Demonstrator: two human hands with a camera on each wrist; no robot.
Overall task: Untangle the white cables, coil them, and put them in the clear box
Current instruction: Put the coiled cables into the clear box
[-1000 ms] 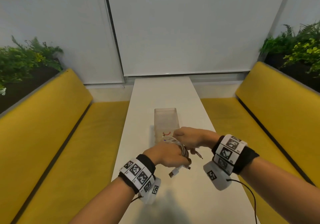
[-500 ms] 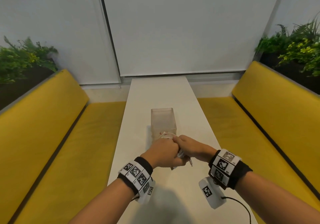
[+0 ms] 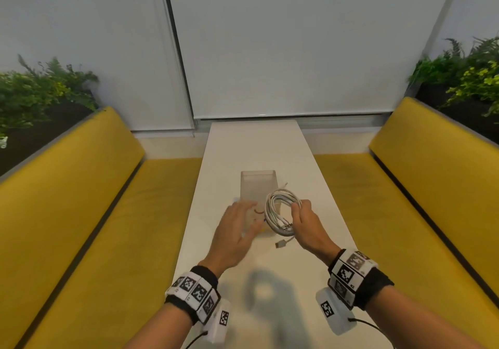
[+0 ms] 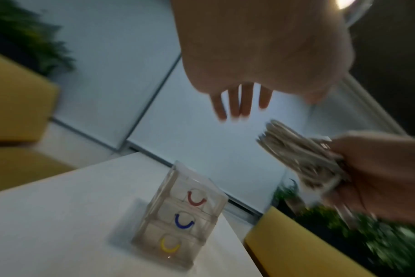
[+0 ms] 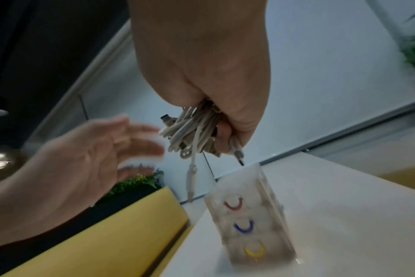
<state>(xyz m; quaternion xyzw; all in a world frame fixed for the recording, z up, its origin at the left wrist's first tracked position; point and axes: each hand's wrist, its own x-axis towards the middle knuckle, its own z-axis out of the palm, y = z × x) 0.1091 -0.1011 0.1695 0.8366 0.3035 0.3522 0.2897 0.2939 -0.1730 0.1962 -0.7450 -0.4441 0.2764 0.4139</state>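
The white cables (image 3: 282, 213) are wound into a single round coil of several loops, held in the air near the centre of the head view, just to the right of and partly in front of the clear box (image 3: 259, 186). One plug end (image 3: 280, 244) hangs loose below the coil; a second thin end projects from its upper edge toward the box. In the right wrist view two connector ends dangle from the bundle (image 5: 197, 131) above the box's top edge.

The right hand (image 3: 307, 227) holds the coil at its right side, fingers (image 3: 295, 209) and thumb curled round the gathered strands in a firm grip. The left hand (image 3: 235, 235) is spread flat, fingers (image 4: 239, 101) straight and slightly apart, holding nothing; it sits left of the coil and overlaps the near face of the box in the head view. Whether it touches the box cannot be told, as the hand is blurred.

The clear box stands upright on the white desk (image 3: 256, 146), in the middle of its width. The wrist views show three stacked drawer fronts bearing a red (image 4: 196, 199), a blue (image 4: 184, 223) and a yellow (image 4: 169, 247) curved mark, top to bottom. No cable is visible inside.

Yellow benches (image 3: 81, 200) flank the desk on both sides, with green plants (image 3: 40, 89) behind them at the left and right edges of the frame.
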